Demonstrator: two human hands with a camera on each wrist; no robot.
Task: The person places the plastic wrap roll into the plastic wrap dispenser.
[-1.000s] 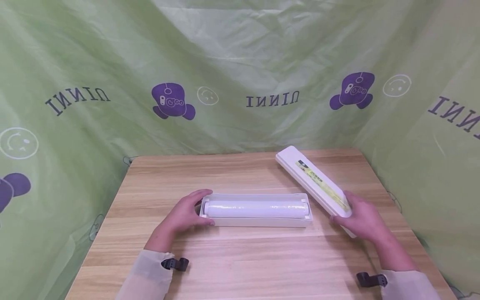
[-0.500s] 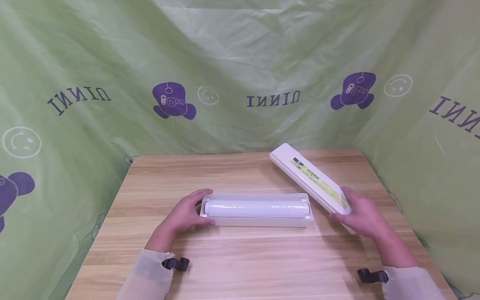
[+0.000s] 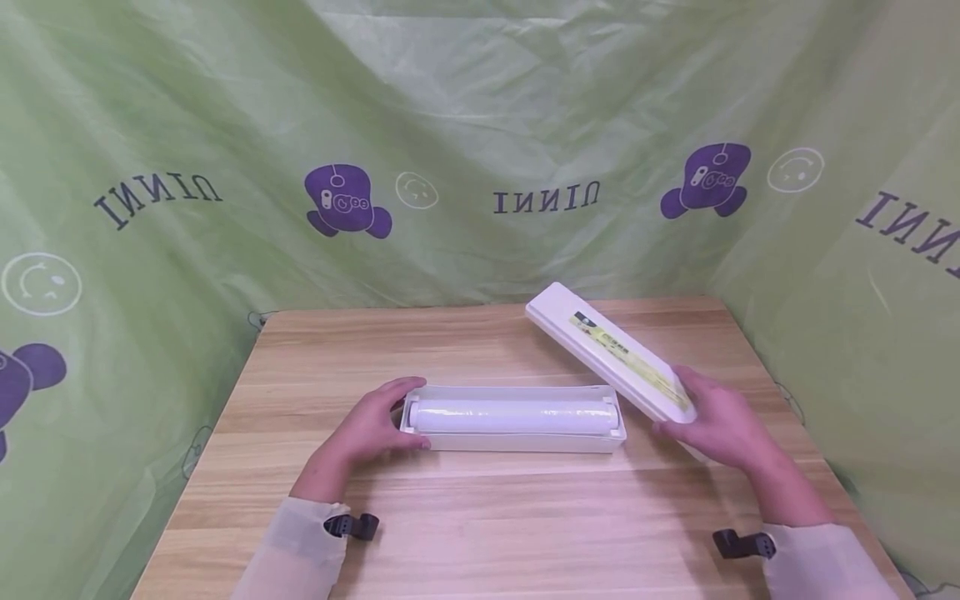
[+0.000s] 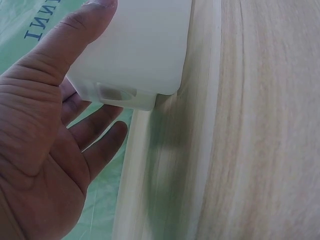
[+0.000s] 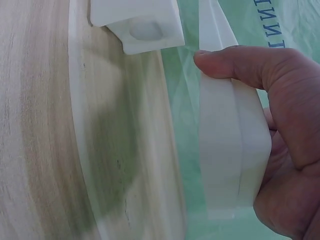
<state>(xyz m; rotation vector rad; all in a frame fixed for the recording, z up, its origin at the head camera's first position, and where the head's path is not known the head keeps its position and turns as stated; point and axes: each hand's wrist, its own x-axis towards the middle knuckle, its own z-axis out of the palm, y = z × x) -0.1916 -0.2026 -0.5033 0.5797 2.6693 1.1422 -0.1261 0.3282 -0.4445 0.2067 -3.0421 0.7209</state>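
Note:
In the head view a long white box (image 3: 517, 443) stands crosswise on the table, holding a shiny white roll (image 3: 513, 416) that looks like cling film. My left hand (image 3: 372, 422) grips the box by its left end, thumb on the near side and fingers at the far side. The left wrist view shows the thumb against the white box (image 4: 145, 45). My right hand (image 3: 723, 423) holds a white lid (image 3: 622, 367) with a yellow-green label by its near right end. The lid slants to the far left, raised over the table, right of and behind the box.
The wooden table (image 3: 480, 517) ends at a green curtain (image 3: 465, 92) with purple figures, which hangs at the back and both sides. A small black camera (image 3: 352, 527) is worn on the left sleeve and another camera (image 3: 742, 543) on the right.
My right hand has carried the lid a little to the left and away from me, nearer the box. The left hand and the box have stayed in place.

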